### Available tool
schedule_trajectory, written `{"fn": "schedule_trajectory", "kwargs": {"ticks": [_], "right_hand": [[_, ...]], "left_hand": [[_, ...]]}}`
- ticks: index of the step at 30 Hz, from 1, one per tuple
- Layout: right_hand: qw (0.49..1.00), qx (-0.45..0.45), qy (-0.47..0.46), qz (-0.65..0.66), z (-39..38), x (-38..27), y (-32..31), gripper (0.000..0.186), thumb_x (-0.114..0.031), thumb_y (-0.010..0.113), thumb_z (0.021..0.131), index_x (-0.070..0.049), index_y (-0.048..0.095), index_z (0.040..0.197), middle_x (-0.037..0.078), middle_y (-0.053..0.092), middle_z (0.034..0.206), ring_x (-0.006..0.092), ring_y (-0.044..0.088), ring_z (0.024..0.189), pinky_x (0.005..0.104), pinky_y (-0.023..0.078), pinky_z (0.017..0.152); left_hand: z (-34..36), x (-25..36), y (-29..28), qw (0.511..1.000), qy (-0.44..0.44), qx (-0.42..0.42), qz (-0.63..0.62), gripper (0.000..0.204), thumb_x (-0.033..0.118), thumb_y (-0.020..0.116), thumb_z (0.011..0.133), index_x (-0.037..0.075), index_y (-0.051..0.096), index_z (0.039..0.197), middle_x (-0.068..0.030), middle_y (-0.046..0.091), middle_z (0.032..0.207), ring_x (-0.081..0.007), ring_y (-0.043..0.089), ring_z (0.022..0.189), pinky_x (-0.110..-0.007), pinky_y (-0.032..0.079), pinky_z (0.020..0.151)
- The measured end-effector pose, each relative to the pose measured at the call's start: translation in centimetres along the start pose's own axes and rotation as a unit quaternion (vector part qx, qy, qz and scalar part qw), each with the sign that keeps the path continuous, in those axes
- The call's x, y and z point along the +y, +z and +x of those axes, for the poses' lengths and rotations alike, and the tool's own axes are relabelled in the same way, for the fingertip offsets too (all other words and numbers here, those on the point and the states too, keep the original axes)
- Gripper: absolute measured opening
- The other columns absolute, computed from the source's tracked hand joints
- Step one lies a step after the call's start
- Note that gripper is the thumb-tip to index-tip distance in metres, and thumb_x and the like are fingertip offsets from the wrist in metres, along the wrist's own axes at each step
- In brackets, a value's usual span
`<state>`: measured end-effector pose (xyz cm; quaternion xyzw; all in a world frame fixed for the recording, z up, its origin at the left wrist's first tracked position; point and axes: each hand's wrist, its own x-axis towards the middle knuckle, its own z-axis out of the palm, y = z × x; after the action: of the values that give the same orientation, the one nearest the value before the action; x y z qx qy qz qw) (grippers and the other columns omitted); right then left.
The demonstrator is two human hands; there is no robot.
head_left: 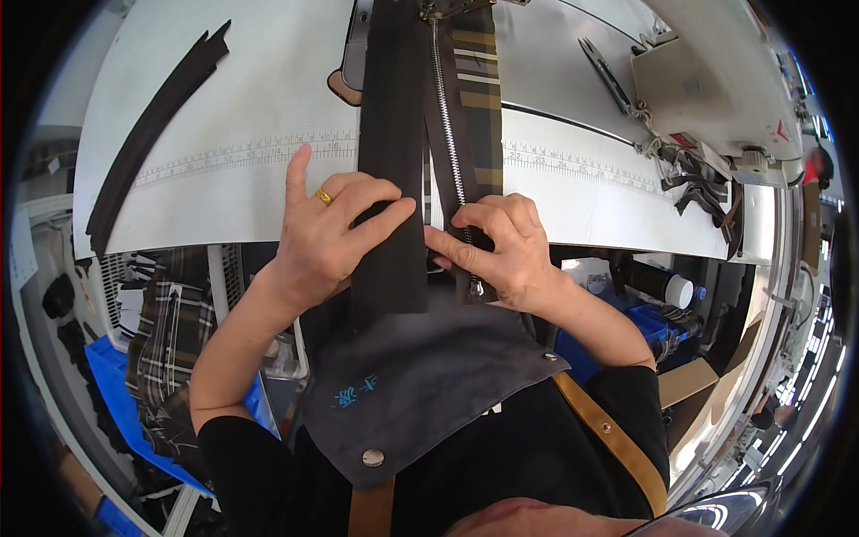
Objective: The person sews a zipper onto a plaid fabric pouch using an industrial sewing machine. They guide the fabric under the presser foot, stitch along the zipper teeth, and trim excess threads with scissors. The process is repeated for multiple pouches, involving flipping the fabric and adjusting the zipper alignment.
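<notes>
A long dark fabric strip (391,116) runs from the sewing machine's presser foot (429,12) down past the table's near edge. My left hand (333,219) has its fingertips on this strip, the thumb hidden beneath and the little finger raised. Beside it lies a zipper (450,134) with silver metal teeth on dark tape, its slider (476,288) at the near end. My right hand (501,249) pinches the zipper tape between thumb and bent fingers, just above the slider. Under the zipper, plaid fabric (486,98) shows along the right side. A narrow gap separates strip and zipper.
A curved dark strip (148,134) lies on the left of the white table (259,107), which carries a printed ruler. Thread snips (605,76) and dark scraps (698,195) are near the machine body (725,80). Plaid pieces (170,358) fill a blue bin at lower left.
</notes>
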<state>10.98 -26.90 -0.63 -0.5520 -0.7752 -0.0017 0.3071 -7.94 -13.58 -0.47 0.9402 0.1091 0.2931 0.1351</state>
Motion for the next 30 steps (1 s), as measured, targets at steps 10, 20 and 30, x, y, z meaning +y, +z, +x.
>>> {"fn": "schedule_trajectory", "kwargs": {"ticks": [10, 20, 30], "right_hand": [[1.0, -0.012, 0.009, 0.009, -0.36, 0.07, 0.0, 0.04, -0.014, 0.063, 0.067, -0.014, 0.069, 0.106, 0.002, 0.052, 0.098, 0.0209, 0.048, 0.093, 0.0335, 0.037, 0.074], [1.0, -0.026, 0.009, 0.01, -0.41, 0.11, -0.28, 0.045, -0.012, 0.064, 0.063, -0.014, 0.067, 0.109, 0.002, 0.051, 0.099, 0.0212, 0.048, 0.094, 0.034, 0.036, 0.076], [0.999, -0.028, 0.015, 0.012, -0.43, 0.02, -0.26, 0.048, -0.011, 0.065, 0.062, -0.015, 0.067, 0.11, 0.003, 0.05, 0.102, 0.0215, 0.047, 0.096, 0.0342, 0.035, 0.078]], "left_hand": [[0.08, 0.27, 0.43, 1.0, 0.01, 0.009, -0.011, 0.029, 0.027, 0.067, 0.074, 0.009, 0.068, 0.097, 0.0009, 0.059, 0.091, -0.0152, 0.059, 0.08, -0.049, 0.013, 0.108], [-0.27, 0.31, 0.35, 1.0, 0.015, 0.006, 0.006, 0.031, 0.025, 0.067, 0.074, 0.01, 0.068, 0.1, 0.0006, 0.059, 0.092, -0.014, 0.058, 0.078, -0.047, 0.016, 0.109], [-0.37, 0.44, 0.91, 0.999, 0.018, 0.03, 0.018, 0.029, 0.026, 0.067, 0.073, 0.011, 0.068, 0.098, 0.0014, 0.059, 0.092, -0.0139, 0.058, 0.082, -0.045, 0.016, 0.109]]}}
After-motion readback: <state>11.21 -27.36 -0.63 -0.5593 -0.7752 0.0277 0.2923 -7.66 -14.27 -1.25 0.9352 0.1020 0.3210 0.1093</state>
